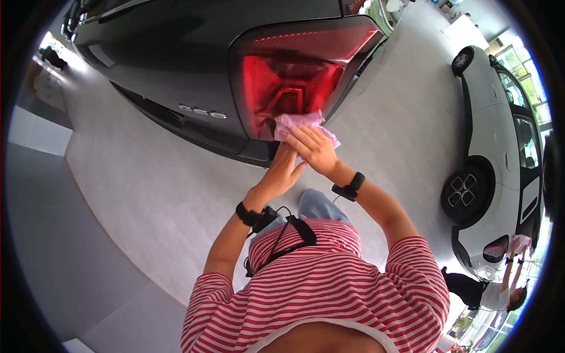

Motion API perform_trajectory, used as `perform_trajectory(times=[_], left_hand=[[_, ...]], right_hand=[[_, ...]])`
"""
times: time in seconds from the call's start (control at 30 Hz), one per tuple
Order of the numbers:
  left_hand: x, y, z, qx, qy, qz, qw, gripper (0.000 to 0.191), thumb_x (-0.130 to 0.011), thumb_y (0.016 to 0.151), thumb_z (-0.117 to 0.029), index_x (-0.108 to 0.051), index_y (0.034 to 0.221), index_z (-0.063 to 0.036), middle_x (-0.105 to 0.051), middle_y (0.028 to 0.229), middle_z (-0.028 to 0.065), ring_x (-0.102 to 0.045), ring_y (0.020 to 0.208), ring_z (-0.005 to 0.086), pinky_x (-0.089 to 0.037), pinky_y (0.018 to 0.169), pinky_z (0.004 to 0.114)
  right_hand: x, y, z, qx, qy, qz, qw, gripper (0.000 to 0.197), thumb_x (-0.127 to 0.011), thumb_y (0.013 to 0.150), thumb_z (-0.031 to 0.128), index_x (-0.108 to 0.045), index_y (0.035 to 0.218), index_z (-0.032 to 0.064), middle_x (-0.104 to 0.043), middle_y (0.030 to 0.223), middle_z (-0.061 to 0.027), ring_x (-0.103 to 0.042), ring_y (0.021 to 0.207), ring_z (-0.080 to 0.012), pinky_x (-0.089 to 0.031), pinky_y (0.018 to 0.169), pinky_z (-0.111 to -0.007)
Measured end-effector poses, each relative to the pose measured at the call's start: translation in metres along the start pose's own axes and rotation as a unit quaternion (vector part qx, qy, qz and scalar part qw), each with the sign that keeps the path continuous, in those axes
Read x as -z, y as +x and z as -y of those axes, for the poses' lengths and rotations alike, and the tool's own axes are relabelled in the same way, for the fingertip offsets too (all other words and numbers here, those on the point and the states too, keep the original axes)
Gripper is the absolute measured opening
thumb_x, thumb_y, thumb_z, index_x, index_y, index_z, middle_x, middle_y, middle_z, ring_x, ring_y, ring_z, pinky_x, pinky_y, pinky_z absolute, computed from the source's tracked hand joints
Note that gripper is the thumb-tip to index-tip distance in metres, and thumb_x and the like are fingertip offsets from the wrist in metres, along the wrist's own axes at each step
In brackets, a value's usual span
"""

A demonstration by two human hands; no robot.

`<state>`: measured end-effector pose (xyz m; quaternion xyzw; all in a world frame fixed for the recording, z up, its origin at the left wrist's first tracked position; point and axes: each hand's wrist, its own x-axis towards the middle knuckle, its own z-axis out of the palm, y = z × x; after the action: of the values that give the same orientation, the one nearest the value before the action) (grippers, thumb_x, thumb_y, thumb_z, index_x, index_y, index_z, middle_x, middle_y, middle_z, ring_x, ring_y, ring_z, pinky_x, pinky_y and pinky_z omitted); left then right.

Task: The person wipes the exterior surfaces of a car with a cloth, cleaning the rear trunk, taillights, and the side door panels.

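A pink cloth (302, 120) lies against the lower corner of the red tail light (304, 84) on a dark grey car (176, 66). My right hand (315, 150) is spread over the cloth from the right, its fingers pointing up and left. Just to its left, my left hand (280, 170) reaches up with straight fingers to the cloth's lower edge, thumb apart; its fingertips are partly covered. Whether either hand grips the cloth is not clear. Both wrists carry black bands.
The dark car's rear bumper edge (212, 150) curves below metal lettering. A white car (490, 132) stands at the right, where another person (490, 293) holds a pink cloth to its rear. A low grey wall or platform (48, 198) curves along the left. Grey floor (145, 194) lies between.
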<state>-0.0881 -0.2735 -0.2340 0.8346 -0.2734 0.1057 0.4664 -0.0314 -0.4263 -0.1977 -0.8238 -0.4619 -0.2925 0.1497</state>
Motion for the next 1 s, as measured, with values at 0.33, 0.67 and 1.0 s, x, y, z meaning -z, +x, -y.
perform_trajectory(times=[0.33, 0.67, 1.0], left_hand=[[0.041, 0.083, -0.118, -0.225, 0.179, -0.260, 0.922, 0.055, -0.062, 0.085, -0.030, -0.047, 0.129, -0.0011, -0.039, 0.136, 0.0255, -0.040, 0.123, 0.0449, -0.030, 0.101, 0.058], [-0.023, 0.170, -0.102, -0.013, 0.366, -0.355, 0.860, 0.065, -0.040, 0.096, -0.036, -0.027, 0.141, 0.0084, -0.022, 0.149, 0.0299, -0.016, 0.139, 0.0467, -0.004, 0.112, 0.056], [-0.184, 0.083, 0.023, 0.121, 0.504, -0.295, 0.803, 0.075, -0.061, 0.089, -0.032, -0.026, 0.138, 0.0133, -0.022, 0.141, 0.0388, -0.023, 0.127, 0.0612, -0.021, 0.105, 0.066]], right_hand=[[0.133, 0.083, -0.038, -0.002, -0.016, -0.329, 0.944, 0.037, -0.065, 0.079, 0.021, -0.065, 0.114, 0.0112, -0.063, 0.119, -0.0108, -0.055, 0.116, -0.0301, -0.027, 0.108, -0.044], [0.044, 0.079, -0.105, -0.057, 0.078, -0.266, 0.959, 0.054, -0.052, 0.085, 0.040, -0.054, 0.128, 0.0077, -0.046, 0.139, -0.0178, -0.042, 0.127, -0.0357, -0.018, 0.108, -0.056], [-0.083, -0.084, -0.129, 0.025, 0.194, -0.146, 0.970, 0.032, -0.061, 0.076, 0.030, -0.066, 0.105, 0.0184, -0.061, 0.104, -0.0042, -0.060, 0.083, -0.0244, -0.046, 0.061, -0.040]])
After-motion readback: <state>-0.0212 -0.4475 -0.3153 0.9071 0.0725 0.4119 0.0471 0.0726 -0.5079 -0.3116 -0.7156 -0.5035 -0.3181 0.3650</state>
